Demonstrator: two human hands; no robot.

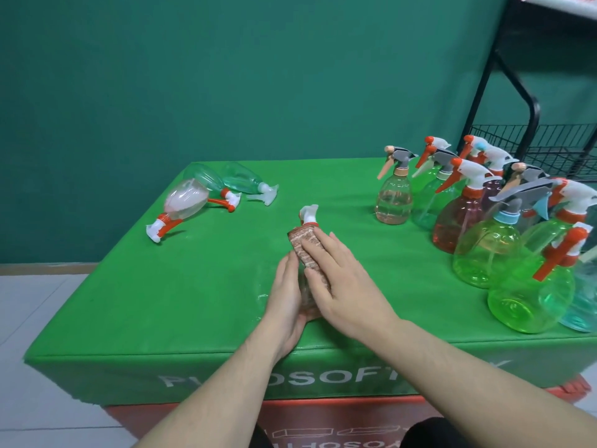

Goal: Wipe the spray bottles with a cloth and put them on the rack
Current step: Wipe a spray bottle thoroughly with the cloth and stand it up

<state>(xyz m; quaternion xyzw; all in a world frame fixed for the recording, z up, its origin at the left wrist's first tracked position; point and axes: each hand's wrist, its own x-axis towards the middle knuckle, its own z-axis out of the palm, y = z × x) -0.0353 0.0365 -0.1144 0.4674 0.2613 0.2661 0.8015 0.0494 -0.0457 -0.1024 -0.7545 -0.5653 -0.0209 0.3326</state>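
two hands: both on one clear spray bottle (307, 287) near the green table's (181, 292) front edge.
left hand (286, 295): cups the bottle from below, fingers curled round it.
right hand (336, 282): fingers straight, pressing a reddish cloth (305, 245) onto the bottle.
three lying bottles (206, 197): table's far left.
standing bottles (484, 227): table's right side.
rack (529, 147): behind the table's right corner.

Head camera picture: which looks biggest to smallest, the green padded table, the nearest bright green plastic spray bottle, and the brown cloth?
1. Green padded table, biggest by far.
2. Nearest bright green plastic spray bottle.
3. Brown cloth, partly hidden under the right hand.
The bottle sits nearer the camera, so it looks extra large.
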